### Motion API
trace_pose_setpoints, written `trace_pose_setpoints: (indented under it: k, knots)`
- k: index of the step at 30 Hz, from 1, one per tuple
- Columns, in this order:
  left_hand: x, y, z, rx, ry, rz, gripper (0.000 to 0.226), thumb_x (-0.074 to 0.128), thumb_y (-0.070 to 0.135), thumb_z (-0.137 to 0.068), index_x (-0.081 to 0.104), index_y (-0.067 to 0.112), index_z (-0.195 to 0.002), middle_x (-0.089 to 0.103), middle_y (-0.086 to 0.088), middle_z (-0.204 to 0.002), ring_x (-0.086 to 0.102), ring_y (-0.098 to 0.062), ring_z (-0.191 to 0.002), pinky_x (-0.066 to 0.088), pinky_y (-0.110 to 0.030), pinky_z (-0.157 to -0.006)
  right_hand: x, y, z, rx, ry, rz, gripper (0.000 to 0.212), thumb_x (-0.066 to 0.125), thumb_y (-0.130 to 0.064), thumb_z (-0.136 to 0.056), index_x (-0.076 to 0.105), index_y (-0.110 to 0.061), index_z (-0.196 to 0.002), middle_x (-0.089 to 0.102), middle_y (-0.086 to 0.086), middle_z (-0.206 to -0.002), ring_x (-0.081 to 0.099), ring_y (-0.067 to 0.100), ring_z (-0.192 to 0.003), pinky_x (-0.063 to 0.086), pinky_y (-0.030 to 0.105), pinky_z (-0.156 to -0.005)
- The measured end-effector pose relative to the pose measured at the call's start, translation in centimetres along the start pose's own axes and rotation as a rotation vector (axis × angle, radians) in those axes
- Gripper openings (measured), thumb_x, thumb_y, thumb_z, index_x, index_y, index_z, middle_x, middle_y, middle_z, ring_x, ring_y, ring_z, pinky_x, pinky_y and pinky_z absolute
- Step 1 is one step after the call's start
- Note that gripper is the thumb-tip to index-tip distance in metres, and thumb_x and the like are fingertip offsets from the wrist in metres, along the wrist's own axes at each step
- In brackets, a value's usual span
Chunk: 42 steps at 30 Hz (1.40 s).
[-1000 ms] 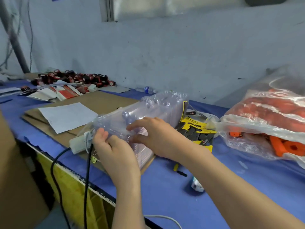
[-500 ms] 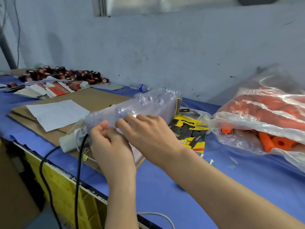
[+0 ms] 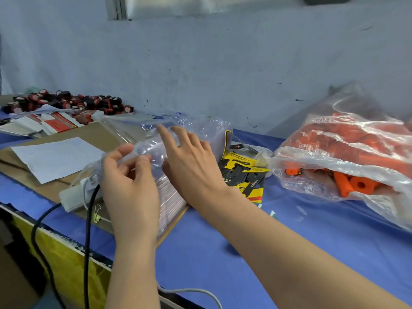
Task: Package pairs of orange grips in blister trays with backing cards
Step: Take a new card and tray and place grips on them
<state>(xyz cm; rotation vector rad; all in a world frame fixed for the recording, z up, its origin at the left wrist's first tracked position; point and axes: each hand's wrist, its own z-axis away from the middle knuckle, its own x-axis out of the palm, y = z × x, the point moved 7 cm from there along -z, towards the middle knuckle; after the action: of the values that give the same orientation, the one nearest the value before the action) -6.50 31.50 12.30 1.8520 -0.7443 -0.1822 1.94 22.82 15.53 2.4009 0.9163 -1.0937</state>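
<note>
— Blue cloth covers our table (image 3: 223, 253), under a scuffed pale wall. What do our hands hold?

— Our left hand (image 3: 129, 186) pinches the thin, crinkly edge of the clear blister trays (image 3: 153, 148), thumb and fingers curled on the film. Our right hand (image 3: 191, 161) has straight, spread fingers resting on the same stack.

— And beyond?

— Glossy yellow-and-black backing cards (image 3: 243, 170) lie just right of the trays. Farther right, a wrinkled plastic bag (image 3: 334, 157) holds the ribbed, tubular orange grips (image 3: 347, 184). Left of us sit flat cardboard (image 3: 73, 132) and a white paper sheet (image 3: 55, 157). Bare cloth lies open toward the table's near edge.
</note>
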Motion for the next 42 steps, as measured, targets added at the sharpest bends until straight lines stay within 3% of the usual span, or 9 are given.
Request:
trace_pose_setpoints:
  k: [12,16,18,21,23,28,34,38,42]
  knots:
    - [2.3,2.1,0.9,0.198,-0.068,0.130,0.014,0.060,0.023,-0.099,0.050,0.030,-0.091,0.068,0.015,-0.082,0.062,0.003,-0.075,0.051,-0.014,-0.068,0.1,4.3,-1.7,0.203,0.076,0.020,0.062,0.042,-0.015,-0.100,0.012,-0.005,-0.153,0.042,0.009,-0.142,0.053,0.029,-0.119,0.042,0.040,-0.089]
    - [3.3,3.9,1.7,0.262,-0.153,0.245,0.005,0.055,0.021,-0.101,0.054,0.023,-0.105,0.068,0.003,-0.096,0.065,-0.009,-0.088,0.055,-0.027,-0.076,-2.9,5.1,-2.5,0.186,0.209,0.023,0.052,0.039,-0.014,-0.103,0.023,-0.005,-0.152,0.038,0.011,-0.152,0.049,0.029,-0.127,0.039,0.040,-0.104]
    - [3.6,4.5,2.1,0.262,-0.186,0.350,0.014,0.047,0.024,-0.104,0.053,0.022,-0.116,0.070,0.003,-0.102,0.066,-0.012,-0.094,0.054,-0.025,-0.075,-5.9,5.6,-2.5,0.207,0.356,-0.071,0.047,0.039,-0.015,-0.103,0.033,-0.005,-0.148,0.045,0.013,-0.147,0.054,0.032,-0.122,0.042,0.041,-0.095]
    - [4.4,4.1,2.2,0.185,-0.221,0.436,0.021,0.040,0.031,-0.103,0.053,0.025,-0.119,0.069,0.000,-0.107,0.066,-0.015,-0.096,0.054,-0.025,-0.073,-10.9,8.1,-2.1,0.322,0.496,-0.253,0.028,0.038,-0.021,-0.103,0.056,-0.012,-0.123,0.064,0.006,-0.111,0.060,0.036,-0.098,0.034,0.033,-0.066]
    - [5.4,2.9,2.4,0.095,-0.230,0.424,0.019,0.042,0.033,-0.101,0.055,0.028,-0.114,0.069,0.001,-0.105,0.066,-0.015,-0.096,0.054,-0.026,-0.072,-13.6,11.2,-1.9,0.418,0.492,-0.500,0.026,0.038,-0.025,-0.103,0.060,-0.012,-0.097,0.062,0.002,-0.088,0.062,0.035,-0.095,0.039,0.036,-0.065]
    - [8.9,-1.5,3.8,-0.232,-0.255,0.412,0.019,0.046,0.038,-0.103,0.059,0.027,-0.111,0.066,0.002,-0.107,0.067,-0.012,-0.097,0.054,-0.030,-0.075,-18.4,20.1,4.6,0.702,0.571,-1.120,0.018,0.047,-0.016,-0.100,0.063,-0.009,-0.096,0.068,0.004,-0.095,0.072,0.019,-0.068,0.055,0.028,-0.058]
    - [14.9,-3.9,9.5,-0.641,-0.579,0.488,0.040,0.047,0.052,-0.098,0.054,0.018,-0.119,0.061,-0.008,-0.111,0.065,-0.023,-0.101,0.056,-0.042,-0.079,-17.6,26.8,21.1,1.084,0.649,-1.185,0.022,0.046,-0.023,-0.099,0.066,-0.016,-0.105,0.076,-0.003,-0.093,0.073,0.016,-0.071,0.056,0.025,-0.058]
    - [18.3,-4.9,14.7,-0.668,-0.672,0.352,0.032,0.056,0.036,-0.099,0.054,0.017,-0.125,0.058,-0.008,-0.107,0.065,-0.022,-0.093,0.055,-0.036,-0.073,-16.1,29.3,30.5,1.344,0.784,-1.205,0.023,0.046,-0.023,-0.098,0.065,-0.019,-0.086,0.074,-0.005,-0.077,0.072,0.012,-0.061,0.053,0.019,-0.048]
    - [19.4,-5.9,16.8,-0.558,-0.575,0.176,0.041,0.055,0.010,-0.098,0.044,0.018,-0.137,0.057,-0.004,-0.091,0.060,-0.017,-0.074,0.049,-0.030,-0.060,-14.8,31.3,36.4,1.441,0.785,-1.167,0.025,0.045,-0.027,-0.099,0.068,-0.020,-0.094,0.073,-0.006,-0.091,0.072,0.013,-0.063,0.052,0.026,-0.057]
